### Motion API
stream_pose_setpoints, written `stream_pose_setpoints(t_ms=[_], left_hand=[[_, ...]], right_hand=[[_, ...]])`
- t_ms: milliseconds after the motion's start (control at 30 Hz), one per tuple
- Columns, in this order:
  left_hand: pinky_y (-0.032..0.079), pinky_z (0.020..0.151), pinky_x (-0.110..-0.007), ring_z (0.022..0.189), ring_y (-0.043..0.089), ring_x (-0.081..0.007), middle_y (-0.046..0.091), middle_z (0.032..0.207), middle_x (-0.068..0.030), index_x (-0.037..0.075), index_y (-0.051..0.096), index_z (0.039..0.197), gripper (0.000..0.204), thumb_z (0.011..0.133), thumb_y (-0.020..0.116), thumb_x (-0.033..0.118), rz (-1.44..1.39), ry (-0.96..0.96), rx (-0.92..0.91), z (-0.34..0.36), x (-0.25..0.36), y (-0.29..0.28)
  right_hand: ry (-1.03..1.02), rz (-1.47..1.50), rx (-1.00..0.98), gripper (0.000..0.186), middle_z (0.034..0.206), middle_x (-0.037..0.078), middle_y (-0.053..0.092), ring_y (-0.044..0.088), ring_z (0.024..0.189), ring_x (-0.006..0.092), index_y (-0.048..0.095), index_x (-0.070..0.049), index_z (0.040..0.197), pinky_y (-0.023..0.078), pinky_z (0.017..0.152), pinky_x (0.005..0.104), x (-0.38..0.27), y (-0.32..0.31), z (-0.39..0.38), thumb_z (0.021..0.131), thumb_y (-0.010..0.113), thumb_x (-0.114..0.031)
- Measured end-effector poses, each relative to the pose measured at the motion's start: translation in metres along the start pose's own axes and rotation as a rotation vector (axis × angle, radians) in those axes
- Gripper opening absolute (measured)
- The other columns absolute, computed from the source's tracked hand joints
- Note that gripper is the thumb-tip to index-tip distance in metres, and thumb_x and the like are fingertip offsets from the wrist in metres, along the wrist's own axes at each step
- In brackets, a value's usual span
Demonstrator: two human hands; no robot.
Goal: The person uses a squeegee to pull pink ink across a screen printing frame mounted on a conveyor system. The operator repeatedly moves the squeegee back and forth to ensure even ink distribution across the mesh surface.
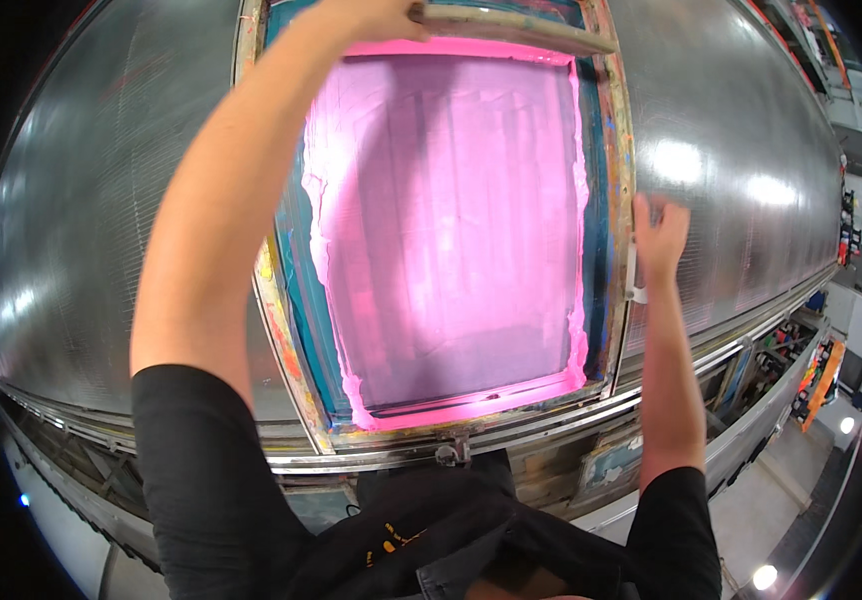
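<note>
A screen-printing frame (619,130) lies before me, its mesh (451,220) covered with a pink film and thick pink ink (481,408) heaped along the borders. At the far end a long squeegee (521,30) lies across the frame. My left hand (381,18) is closed on the squeegee's left part, my arm stretched over the screen's left side. Beside the frame's right edge is my right hand (663,235), fingers curled in toward that edge. Whatever it may hold is hidden and slightly blurred. Teal margins (301,270) border the ink.
Shiny metal table surfaces (751,150) extend to both sides of the frame. A metal rail (531,432) with a small fitting (448,455) runs along the near edge, close to my body. Shelving with an orange bar (823,385) stands far right.
</note>
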State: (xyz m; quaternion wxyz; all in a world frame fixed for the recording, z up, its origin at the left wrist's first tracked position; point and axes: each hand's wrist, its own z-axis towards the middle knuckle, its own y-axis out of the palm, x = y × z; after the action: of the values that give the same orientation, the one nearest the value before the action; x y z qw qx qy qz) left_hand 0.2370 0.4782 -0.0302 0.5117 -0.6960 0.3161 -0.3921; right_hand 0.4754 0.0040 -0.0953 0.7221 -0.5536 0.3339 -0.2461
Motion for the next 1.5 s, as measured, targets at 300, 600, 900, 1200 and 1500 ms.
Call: stream_pose_setpoints(t_ms=[300,600,900,1200,1500], left_hand=[[0.057,0.086,-0.048,0.094,0.073,-0.0426,0.075,0.096,-0.026,0.001,0.08,0.093,0.075,0.072,0.075,0.073,0.167,-0.198,-0.057,-0.022,-0.051,0.005],[0.056,0.078,-0.047,0.086,0.073,-0.036,0.075,0.085,-0.0162,0.008,0.08,0.097,0.077,0.073,0.07,0.081,0.044,-0.225,-0.136,-0.072,-0.021,0.028],[0.058,0.074,-0.046,0.081,0.073,-0.0326,0.075,0.081,-0.0123,0.006,0.078,0.088,0.071,0.073,0.074,0.075,-0.057,-0.294,-0.193,-0.217,0.07,0.051],[0.058,0.081,-0.046,0.087,0.074,-0.0349,0.077,0.088,-0.015,0.007,0.081,0.1,0.069,0.073,0.078,0.071,-0.061,-0.28,-0.186,-0.408,0.191,0.094],[0.056,0.091,-0.043,0.098,0.074,-0.0324,0.077,0.101,-0.0136,0.007,0.079,0.104,0.061,0.074,0.084,0.06,-0.082,-0.271,-0.141,-0.51,0.258,0.124]], right_hand=[[-0.555,-0.005,-0.363,0.042,0.104,0.023,0.074,0.07,0.102,0.0398,0.076,-0.005,0.105,0.055,0.089,0.0451,-0.205,0.01,0.211,0.079,0.082,-0.038],[-0.444,0.021,-0.392,0.024,0.092,0.01,0.076,0.072,0.092,0.0308,0.079,-0.021,0.106,0.054,0.08,0.0443,-0.181,0.027,0.152,0.088,0.076,-0.036],[-0.443,0.065,-0.48,0.012,0.09,0.007,0.075,0.071,0.09,0.0308,0.077,-0.017,0.096,0.054,0.076,0.0471,-0.143,-0.032,0.007,0.089,0.075,-0.027],[-0.619,0.071,-0.384,0.02,0.091,0.009,0.073,0.069,0.088,0.0324,0.075,-0.012,0.1,0.053,0.078,0.0477,-0.061,-0.093,-0.202,0.08,0.071,-0.011],[-0.632,0.105,-0.327,0.032,0.099,0.009,0.072,0.067,0.095,0.0303,0.072,-0.007,0.104,0.05,0.084,0.0448,-0.018,-0.134,-0.316,0.072,0.074,-0.004]])
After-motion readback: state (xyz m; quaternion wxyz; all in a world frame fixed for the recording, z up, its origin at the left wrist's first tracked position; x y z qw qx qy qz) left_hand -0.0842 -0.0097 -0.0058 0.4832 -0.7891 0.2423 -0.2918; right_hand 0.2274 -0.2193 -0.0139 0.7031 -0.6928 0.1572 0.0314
